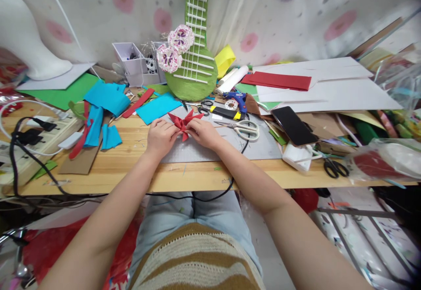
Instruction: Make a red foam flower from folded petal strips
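Striped knit top (194,259) is nearest the camera, before the front edge of the counter (125,169). Red pointed piece (183,124) is located over the grey mat (263,147), around mid-length of the counter, directly between the left grip (162,136) and right grip (203,133). Both grips pinch its lower part at the fingertips. Upper points fan toward the counter's back edge and back corners; one faces the front edge. Single long axis: cannot be determined.
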A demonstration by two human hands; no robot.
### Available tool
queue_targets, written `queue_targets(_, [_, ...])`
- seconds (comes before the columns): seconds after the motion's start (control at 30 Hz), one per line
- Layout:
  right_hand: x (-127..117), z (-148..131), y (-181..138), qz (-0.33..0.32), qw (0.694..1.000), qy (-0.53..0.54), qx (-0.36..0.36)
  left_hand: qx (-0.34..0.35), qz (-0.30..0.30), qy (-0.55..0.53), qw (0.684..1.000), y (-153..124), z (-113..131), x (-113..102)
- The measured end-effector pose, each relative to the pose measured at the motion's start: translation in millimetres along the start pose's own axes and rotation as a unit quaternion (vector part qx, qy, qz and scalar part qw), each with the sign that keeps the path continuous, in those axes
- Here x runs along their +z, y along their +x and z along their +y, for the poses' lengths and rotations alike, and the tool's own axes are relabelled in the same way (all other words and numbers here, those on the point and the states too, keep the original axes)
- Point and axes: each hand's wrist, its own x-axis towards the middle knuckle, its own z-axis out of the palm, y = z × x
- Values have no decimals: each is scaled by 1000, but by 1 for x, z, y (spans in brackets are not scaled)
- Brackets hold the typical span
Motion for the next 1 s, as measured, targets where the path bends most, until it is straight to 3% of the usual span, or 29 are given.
queue_targets(0.27, [-1, 0, 0, -13, 1000, 17, 4, -31, -3, -17, 999, 2, 2, 0])
queue_targets(0.63, [-4, -1, 0, -7, 1000, -3, 8, -23, -3, -13, 1000, 2, 4, -3])
queue_targets(0.8, [0, 1, 1, 45, 998, 16, 40, -104, 58, 11, 993, 2, 18, -6])
queue_targets(1.0, [6, 0, 3, 83, 994, 29, 72, -137, 38, -3, 990, 5, 32, 4])
